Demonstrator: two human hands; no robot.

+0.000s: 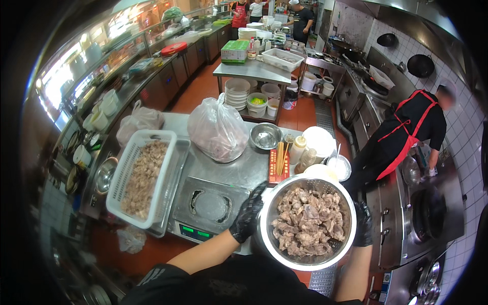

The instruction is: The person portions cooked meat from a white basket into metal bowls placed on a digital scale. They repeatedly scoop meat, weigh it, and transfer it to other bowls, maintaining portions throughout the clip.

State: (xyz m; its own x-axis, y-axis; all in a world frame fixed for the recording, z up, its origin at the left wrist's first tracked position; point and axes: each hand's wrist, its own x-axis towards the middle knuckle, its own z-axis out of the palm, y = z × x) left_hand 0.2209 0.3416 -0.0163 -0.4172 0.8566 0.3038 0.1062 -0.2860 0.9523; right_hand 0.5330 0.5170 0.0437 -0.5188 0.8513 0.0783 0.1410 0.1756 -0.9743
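A perforated metal colander (268, 238) full of cooked-looking meat chunks (309, 221) is held up between both hands, over the table's right front edge. My left hand (249, 215), in a black glove, grips its left side. My right hand (362, 223), gloved alike, is on its right side, the fingers partly hidden behind the rim. Left of the colander is a digital scale (213, 204) with a bare metal platform and lit display. Farther left, a white plastic basket (173, 152) of similar meat pieces (145, 179) rests on a clear tray.
Behind the scale stand a tied plastic bag (217, 129), a steel bowl (266, 136), a red box (278, 167) with wooden sticks and squeeze bottles (297, 148). A co-worker in a red apron (411, 129) bends over the stove at right. Other people stand far back.
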